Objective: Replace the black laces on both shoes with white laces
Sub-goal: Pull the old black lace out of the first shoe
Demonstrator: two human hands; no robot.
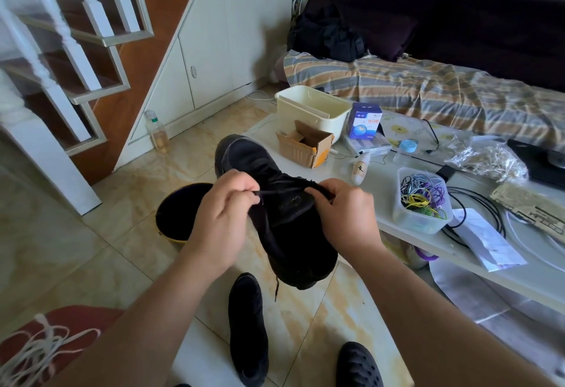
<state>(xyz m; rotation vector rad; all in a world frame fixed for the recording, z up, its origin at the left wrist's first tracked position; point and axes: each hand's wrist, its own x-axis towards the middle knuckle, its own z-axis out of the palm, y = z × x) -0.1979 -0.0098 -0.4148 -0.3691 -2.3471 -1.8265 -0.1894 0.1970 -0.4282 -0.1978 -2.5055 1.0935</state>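
Tiled floor, two black shoes, two hands gripping one

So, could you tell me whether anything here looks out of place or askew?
The small cardboard box on the low table is tipped over, flaps open. White laces lie tangled on the red surface at bottom left. Otherwise nothing stands out.
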